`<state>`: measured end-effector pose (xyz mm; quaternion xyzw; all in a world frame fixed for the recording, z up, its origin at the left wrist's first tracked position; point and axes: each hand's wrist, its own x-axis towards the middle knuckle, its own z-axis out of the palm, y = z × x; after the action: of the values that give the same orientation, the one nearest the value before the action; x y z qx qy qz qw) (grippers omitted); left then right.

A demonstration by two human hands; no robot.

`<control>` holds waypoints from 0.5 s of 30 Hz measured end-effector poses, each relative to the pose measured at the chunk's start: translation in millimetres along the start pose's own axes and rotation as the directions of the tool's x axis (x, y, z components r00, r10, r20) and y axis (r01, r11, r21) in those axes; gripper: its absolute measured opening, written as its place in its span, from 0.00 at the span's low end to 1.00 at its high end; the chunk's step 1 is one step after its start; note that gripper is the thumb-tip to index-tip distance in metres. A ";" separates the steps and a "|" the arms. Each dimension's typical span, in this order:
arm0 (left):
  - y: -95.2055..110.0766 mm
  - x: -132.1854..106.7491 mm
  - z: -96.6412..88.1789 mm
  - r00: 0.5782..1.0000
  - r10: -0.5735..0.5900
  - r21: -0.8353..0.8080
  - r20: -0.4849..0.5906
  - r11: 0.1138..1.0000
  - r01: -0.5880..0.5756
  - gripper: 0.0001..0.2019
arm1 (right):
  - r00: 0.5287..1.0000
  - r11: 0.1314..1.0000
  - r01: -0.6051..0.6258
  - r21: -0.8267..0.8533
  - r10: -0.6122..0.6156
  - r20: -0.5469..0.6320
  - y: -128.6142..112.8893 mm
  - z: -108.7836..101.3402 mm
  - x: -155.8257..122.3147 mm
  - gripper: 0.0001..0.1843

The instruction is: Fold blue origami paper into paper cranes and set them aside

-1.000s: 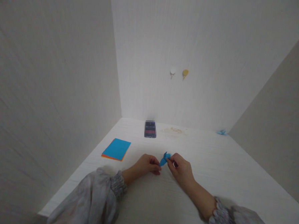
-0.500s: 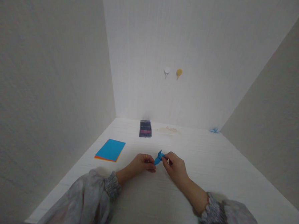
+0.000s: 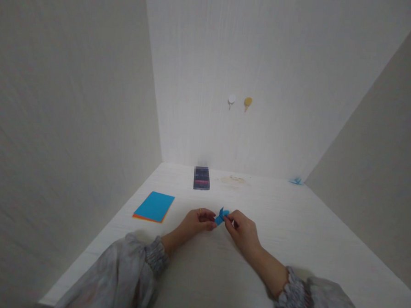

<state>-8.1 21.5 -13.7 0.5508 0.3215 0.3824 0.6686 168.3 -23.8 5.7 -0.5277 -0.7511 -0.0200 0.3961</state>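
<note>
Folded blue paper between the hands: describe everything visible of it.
The folded blue paper is small, with one pointed flap sticking up and its lower end slanting toward the left hand. The right hand pinches its right side over the white table. Left-hand contact and finer creases are unclear.

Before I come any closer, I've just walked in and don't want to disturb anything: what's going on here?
A person is handling a small folded blue paper over a white table. The right hand pinches it; the left hand is at its other end, though whether it grips is hard to tell. A stack of coloured sheets, blue on top, lies to the left. Farther back are a dark, blurred object and, in the right corner, a light-blue piece.
</note>
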 end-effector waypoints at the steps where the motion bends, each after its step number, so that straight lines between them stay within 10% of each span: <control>1: 0.5 0.1 1.0 1.000 0.002 -0.018 -0.015 1.000 -0.003 0.24 | 1.000 1.000 0.010 0.009 -0.010 0.005 -0.7 0.0 -0.3 0.10; 15: -7.7 2.4 0.7 0.999 -0.001 -0.116 0.042 0.993 0.006 0.22 | 0.994 0.974 -0.076 0.214 0.057 0.094 -9.7 2.7 0.1 0.10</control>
<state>-5.1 22.5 -21.1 0.5183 0.2858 0.3876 0.7068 158.8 -26.8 7.8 -0.5065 -0.7474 0.0986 0.4185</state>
